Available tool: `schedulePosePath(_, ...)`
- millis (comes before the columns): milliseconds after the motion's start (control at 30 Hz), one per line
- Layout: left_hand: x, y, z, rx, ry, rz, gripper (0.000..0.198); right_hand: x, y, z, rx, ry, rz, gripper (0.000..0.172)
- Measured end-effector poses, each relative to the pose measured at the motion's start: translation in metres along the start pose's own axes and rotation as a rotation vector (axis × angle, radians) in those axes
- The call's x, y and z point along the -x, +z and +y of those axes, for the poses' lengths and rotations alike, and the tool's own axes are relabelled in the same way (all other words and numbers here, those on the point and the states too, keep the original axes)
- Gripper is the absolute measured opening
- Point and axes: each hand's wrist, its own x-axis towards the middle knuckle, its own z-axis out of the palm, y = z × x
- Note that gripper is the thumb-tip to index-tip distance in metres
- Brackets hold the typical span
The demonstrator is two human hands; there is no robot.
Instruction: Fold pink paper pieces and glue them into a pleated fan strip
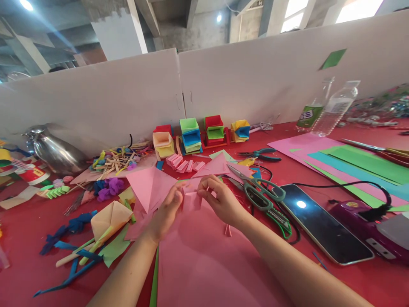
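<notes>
Between my hands is a small folded piece of pink paper, blurred in part. My left hand is closed on its left edge, thumb upward. On the other side, my right hand pinches its upper right edge with bent fingers. Both hands are above a large pink sheet that lies flat on the table. A tiny folded pink strip rests on that sheet below my right wrist. Just beyond my fingers sit several small folded pink pieces and a pink paper triangle.
Green-handled scissors, a box cutter and a phone lie to the right. Small coloured paper boxes stand by the white partition. A metal jug and paper scraps are on the left, bottles at the back right.
</notes>
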Motion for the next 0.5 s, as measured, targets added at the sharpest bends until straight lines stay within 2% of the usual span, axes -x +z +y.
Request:
schedulePosePath(100, -0.0027, 0.0032, -0.003, -0.17, 0.202, 0.117, 0.068, 0.0004, 0.0014, 0.0029, 0.009, 0.057, 0.076, 0.014)
schedulePosePath(233, -0.0026, 0.0071, -0.0004, -0.252, 0.34, 0.146, 0.039, 0.0013, 0.0023, 0.0027, 0.014, 0.093, 0.1, 0.011)
schedulePosePath(400, -0.0011, 0.0059, 0.005, -0.418, 0.394, 0.126, 0.029, 0.0009, 0.0009, -0.0003, -0.012, 0.086, 0.1, 0.011)
schedulePosePath(500, -0.0011, 0.0053, 0.0054, -0.433, 0.391, 0.129, 0.025, 0.0005, 0.0002, -0.0012, -0.04, 0.078, 0.097, 0.012)
